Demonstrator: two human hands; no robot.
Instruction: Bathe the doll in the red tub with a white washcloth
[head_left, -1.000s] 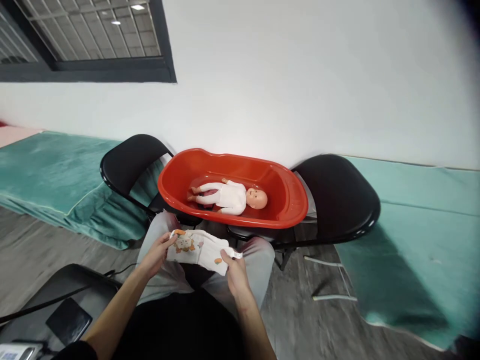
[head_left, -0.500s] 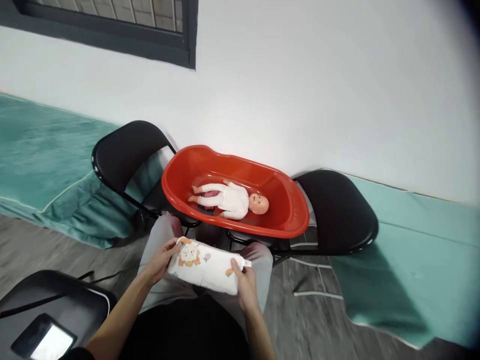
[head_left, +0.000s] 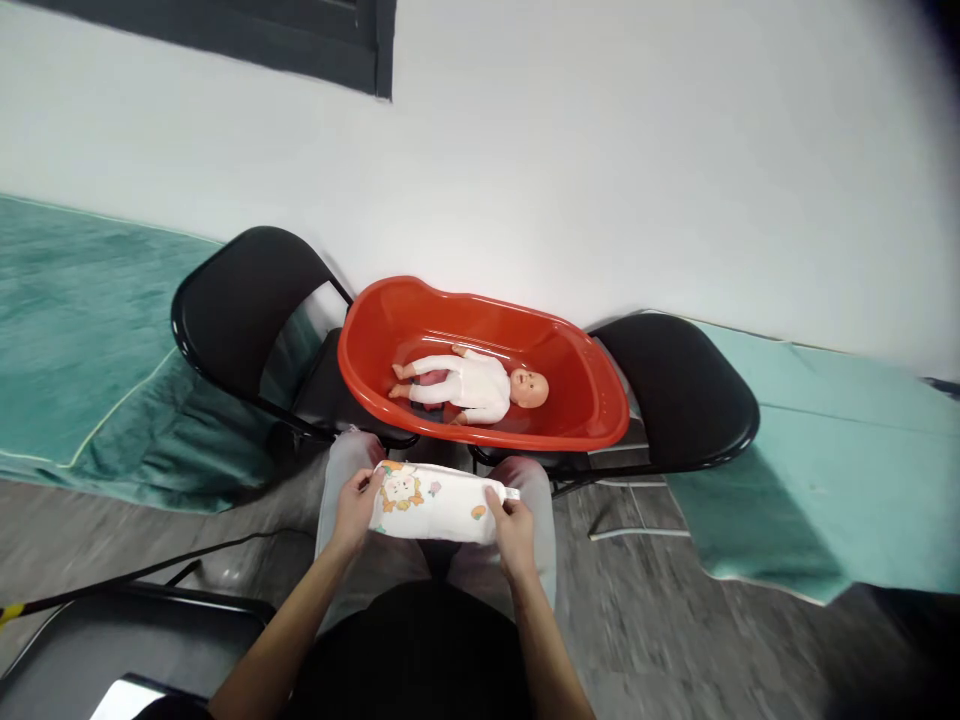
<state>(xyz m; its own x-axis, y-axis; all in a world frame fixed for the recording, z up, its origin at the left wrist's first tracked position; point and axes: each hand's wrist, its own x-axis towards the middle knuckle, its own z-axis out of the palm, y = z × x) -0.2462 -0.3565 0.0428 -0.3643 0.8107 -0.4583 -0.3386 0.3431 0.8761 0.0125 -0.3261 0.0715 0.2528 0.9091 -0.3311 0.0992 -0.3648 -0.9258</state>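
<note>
A folded white cloth (head_left: 442,505) with a lion print and small coloured figures is stretched between my hands, above my knees. My left hand (head_left: 357,505) pinches its left end, thumb on top. At the other end, beside a small white tag, my right hand (head_left: 514,525) grips the cloth between thumb and fingers. Beyond it stands a red baby bathtub (head_left: 592,405). Inside lies a baby doll (head_left: 484,387) in white clothing, on its back, head to the right and feet to the left. Neither hand touches the tub or the doll.
Black folding chairs (head_left: 247,300) (head_left: 679,395) flank the tub, which rests over their seats against a white wall (head_left: 600,150). Green covers (head_left: 97,300) hang at both sides. At lower left, another black chair (head_left: 135,640) carries a dark device with a bright surface (head_left: 127,698).
The view has shifted, and the cloth with both hands appears slightly higher and further right. Both hands keep their hold on its ends. The doll lies as before.
</note>
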